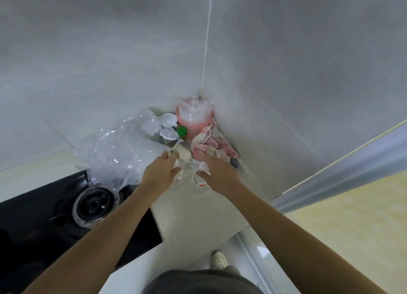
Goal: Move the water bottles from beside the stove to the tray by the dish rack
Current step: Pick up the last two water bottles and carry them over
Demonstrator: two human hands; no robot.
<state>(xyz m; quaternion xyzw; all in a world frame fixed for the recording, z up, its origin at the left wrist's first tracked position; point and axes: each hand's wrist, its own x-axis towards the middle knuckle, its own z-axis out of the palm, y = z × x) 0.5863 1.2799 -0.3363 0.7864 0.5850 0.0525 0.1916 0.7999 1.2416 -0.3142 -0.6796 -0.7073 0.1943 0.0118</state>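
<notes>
Two clear plastic bottles [199,181] with white caps and red-and-white labels stand upright, close together, on the pale smooth desk [198,214] in the tiled corner, right of the black glossy stove [66,223]. The left hand [160,172] curls around the left bottle and the right hand [217,171] around the right one, though how tight the grips are is hard to tell. Behind lie crinkled clear plastic wrap [123,152], a pink jar [194,115], a green cap [182,131] and a rumpled pink-white cloth [211,144]

Plastic bag [123,148] left, cloth [211,142] behind.
</notes>
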